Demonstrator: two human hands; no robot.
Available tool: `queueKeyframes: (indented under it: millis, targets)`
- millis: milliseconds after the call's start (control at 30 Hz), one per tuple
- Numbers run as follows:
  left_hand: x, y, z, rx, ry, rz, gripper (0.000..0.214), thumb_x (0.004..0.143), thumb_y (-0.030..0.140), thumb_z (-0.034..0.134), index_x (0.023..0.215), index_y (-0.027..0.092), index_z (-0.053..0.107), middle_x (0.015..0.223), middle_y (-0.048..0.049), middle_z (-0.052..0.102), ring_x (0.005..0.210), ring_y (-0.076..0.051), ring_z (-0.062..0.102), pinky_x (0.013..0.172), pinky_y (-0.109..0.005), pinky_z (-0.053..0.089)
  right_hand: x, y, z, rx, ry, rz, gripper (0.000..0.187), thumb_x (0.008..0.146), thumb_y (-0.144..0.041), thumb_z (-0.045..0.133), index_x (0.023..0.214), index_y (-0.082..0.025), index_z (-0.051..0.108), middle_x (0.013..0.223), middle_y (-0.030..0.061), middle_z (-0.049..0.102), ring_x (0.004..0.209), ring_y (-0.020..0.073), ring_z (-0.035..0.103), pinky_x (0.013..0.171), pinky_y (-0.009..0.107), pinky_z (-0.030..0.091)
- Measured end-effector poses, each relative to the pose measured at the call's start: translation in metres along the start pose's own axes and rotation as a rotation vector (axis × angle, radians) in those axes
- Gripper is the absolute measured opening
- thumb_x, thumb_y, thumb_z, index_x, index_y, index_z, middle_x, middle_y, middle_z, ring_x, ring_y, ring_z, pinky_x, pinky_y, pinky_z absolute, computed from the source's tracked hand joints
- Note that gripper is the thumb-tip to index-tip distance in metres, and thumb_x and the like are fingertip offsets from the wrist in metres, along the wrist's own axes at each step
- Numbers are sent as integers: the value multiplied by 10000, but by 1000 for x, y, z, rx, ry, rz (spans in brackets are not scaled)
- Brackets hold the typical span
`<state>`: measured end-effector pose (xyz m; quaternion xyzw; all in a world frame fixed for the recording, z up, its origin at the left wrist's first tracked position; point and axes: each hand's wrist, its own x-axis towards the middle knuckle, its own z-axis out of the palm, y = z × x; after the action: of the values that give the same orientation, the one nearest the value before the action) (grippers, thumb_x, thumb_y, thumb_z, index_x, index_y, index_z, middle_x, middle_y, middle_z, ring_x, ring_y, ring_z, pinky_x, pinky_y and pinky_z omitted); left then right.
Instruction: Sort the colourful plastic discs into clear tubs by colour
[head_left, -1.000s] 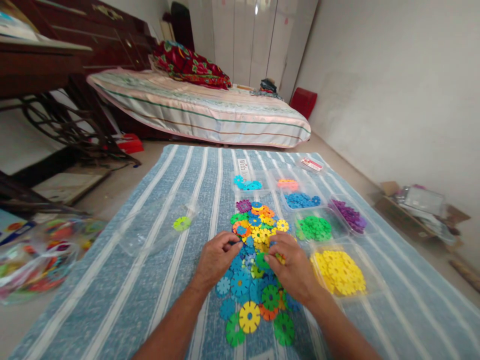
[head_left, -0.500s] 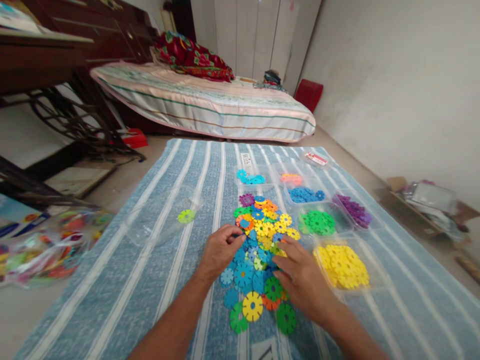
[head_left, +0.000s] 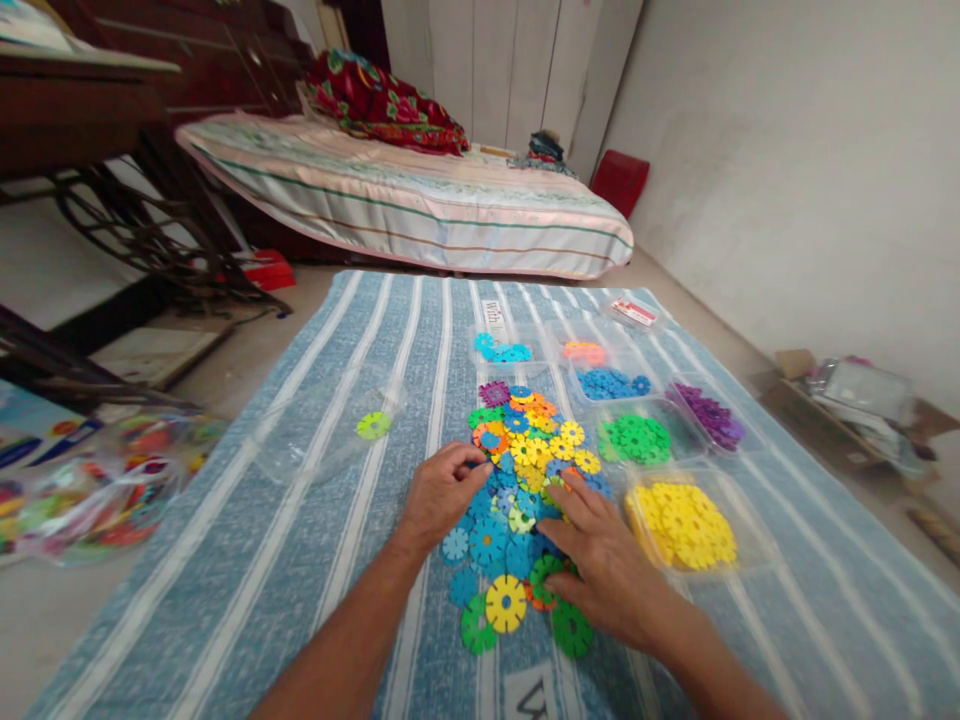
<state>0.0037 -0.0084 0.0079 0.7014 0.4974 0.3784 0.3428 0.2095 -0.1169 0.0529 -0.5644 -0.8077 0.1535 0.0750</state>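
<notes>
A mixed pile of notched plastic discs, snowflake building pieces (head_left: 491,540), lies in the middle of the cloth: mostly blue, with yellow, green and orange ones. My left hand (head_left: 446,490) is at the pile's left edge, its fingers curled and the thumb close to the index finger; whatever lies between them is hidden. Over the right side of the pile, my right hand (head_left: 604,555) has its fingers spread, the tips among the discs and the thumb by a green disc (head_left: 572,628). A large yellow disc (head_left: 505,604) sits at the near end.
Clear boxes hold sorted discs: yellow (head_left: 686,525), green (head_left: 636,439), purple (head_left: 709,415), blue (head_left: 607,384), orange (head_left: 583,352) and light blue (head_left: 504,350). At left, a clear container (head_left: 311,430) has a lime disc (head_left: 373,426) in or under it. A bed (head_left: 420,210) stands beyond.
My right hand has shifted slightly left and its thumb has come down by the green discs. The left hand stays nearly in place, and the view has tilted a little.
</notes>
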Motion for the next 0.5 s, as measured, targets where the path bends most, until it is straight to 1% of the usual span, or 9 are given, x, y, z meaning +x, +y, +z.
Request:
queueKeyframes:
  millis: [67,133,333,500]
  targets:
    - [0,0,0,-1,-4,-2,205,742,386,590,772,195,655,772,4,628,590,-104,546,582,-226,446,-2,0,2,10,20,-5,391,727,-205,665,1116,-192,626,1409,119,435,1377,338,232,1091,517,267]
    - [0,0,1,-4,-3,-6,207,739,392,591,771,197,654,769,6,625,585,-103,539,573,-225,443,-3,1,5,26,49,-16,361,733,-196,663,1093,-198,635,1383,108,463,1370,320,253,1092,503,273]
    - [1,0,-1,2,-16,-26,198,745,377,577,773,194,649,782,3,632,621,-113,558,603,-232,449,2,7,14,117,163,-30,172,748,-114,646,897,-191,686,1241,79,573,1298,271,377,1076,444,324]
    - [3,1,-1,8,-12,-42,214,738,393,571,768,197,649,761,8,638,600,-114,558,597,-235,451,10,10,17,177,227,-58,111,742,-93,652,791,-187,681,1139,72,620,1233,262,448,1050,439,363]
